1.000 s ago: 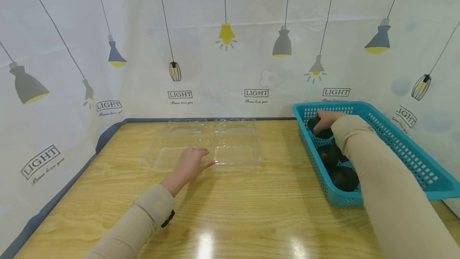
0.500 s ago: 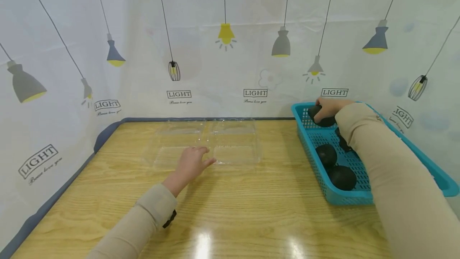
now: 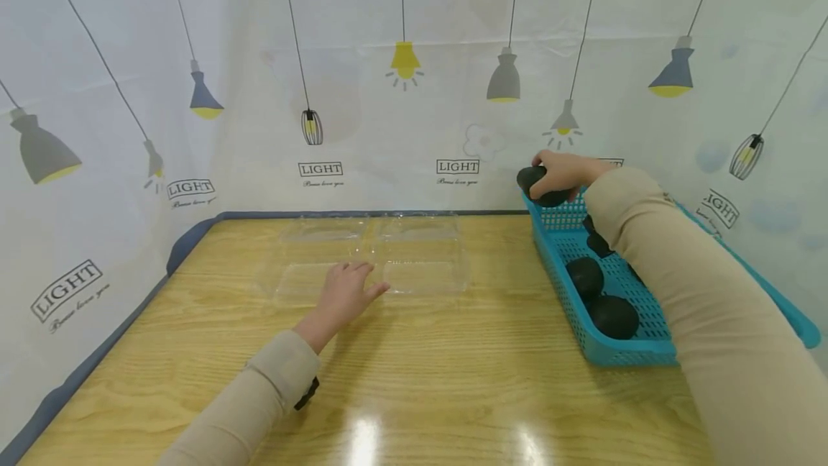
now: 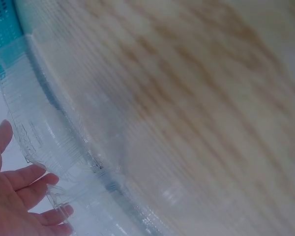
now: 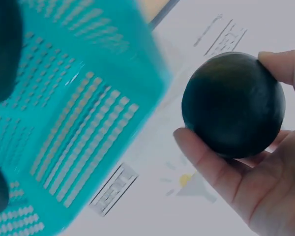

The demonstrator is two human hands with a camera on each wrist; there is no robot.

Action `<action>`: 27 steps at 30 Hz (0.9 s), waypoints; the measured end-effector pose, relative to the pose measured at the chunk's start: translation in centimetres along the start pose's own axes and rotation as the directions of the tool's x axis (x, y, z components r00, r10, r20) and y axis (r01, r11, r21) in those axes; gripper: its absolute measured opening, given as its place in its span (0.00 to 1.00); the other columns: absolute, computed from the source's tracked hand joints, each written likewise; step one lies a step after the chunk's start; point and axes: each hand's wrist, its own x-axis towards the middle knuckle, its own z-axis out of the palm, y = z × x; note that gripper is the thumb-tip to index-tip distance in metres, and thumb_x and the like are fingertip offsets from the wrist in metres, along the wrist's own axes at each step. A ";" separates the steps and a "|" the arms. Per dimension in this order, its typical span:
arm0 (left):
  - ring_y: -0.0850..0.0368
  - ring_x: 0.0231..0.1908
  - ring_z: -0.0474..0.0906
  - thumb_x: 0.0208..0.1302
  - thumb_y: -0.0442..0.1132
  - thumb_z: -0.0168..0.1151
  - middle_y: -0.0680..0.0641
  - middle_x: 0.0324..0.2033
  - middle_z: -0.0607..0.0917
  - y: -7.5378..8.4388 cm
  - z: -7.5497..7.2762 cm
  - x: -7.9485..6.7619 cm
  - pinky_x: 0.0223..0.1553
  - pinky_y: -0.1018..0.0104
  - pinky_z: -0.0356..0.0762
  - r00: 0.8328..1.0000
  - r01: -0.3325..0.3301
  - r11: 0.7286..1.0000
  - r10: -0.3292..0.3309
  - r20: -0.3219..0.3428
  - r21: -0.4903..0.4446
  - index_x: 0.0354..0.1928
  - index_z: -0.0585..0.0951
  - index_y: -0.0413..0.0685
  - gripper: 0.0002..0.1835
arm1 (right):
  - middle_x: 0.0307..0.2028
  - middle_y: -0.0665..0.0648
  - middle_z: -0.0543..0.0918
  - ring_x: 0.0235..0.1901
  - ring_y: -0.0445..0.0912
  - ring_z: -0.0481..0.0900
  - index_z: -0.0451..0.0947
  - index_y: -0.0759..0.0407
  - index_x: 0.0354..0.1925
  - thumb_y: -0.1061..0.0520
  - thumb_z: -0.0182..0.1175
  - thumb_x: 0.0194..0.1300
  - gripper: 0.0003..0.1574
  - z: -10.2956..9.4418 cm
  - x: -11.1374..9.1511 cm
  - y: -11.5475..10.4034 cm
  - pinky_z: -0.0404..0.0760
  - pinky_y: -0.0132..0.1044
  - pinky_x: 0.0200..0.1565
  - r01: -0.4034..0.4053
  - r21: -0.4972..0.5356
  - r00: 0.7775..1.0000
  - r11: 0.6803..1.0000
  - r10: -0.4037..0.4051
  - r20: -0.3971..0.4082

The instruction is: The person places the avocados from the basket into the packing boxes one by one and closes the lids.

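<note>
My right hand [image 3: 564,170] grips a dark green-black, avocado-like fruit [image 5: 233,105] between thumb and fingers, just above the far left corner of a blue-green plastic basket [image 3: 558,293]. More such dark fruits [image 3: 614,317] lie in the basket, partly hidden by the right forearm. On the left, my left hand [image 3: 346,293] has relaxed, spread fingers at the near side of two clear plastic boxes [image 3: 423,275]. In the left wrist view its fingertips overlap the edge of the clear plastic [image 4: 54,132]. The boxes stand side by side, with nothing seen inside them.
A wooden table [image 3: 414,372] carries the boxes and the basket. Behind it hangs a pale backdrop [image 3: 362,92] printed with lamps, meeting the table's far and left edges. The basket stands near the right side.
The right hand has lifted the dark fruit out of the basket, moving up and to the left over its far rim. The left hand has stayed nearly still.
</note>
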 end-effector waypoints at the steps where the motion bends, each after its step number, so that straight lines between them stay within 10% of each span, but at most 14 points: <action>1: 0.40 0.59 0.65 0.64 0.54 0.53 0.38 0.56 0.74 0.0 0.0 0.0 0.63 0.46 0.57 1.000 0.002 1.000 -0.002 0.000 -0.001 0.58 0.72 0.36 0.30 | 0.54 0.75 0.62 0.42 0.60 0.73 0.48 0.68 0.63 0.52 0.55 0.58 0.43 0.1 0.2 -0.6 0.81 0.44 0.28 0.001 -0.001 1.000 1.000 -0.001 -0.004; 27: 0.39 0.61 0.63 0.63 0.55 0.54 0.39 0.58 0.72 0.1 -0.3 0.2 0.63 0.44 0.54 0.998 0.043 0.999 -0.042 0.036 -0.033 0.59 0.71 0.38 0.31 | 0.55 0.69 0.65 0.49 0.59 0.73 0.52 0.63 0.63 0.50 0.55 0.60 0.39 7.9 4.7 -9.7 0.83 0.43 0.33 0.041 0.384 0.997 0.922 -0.064 0.048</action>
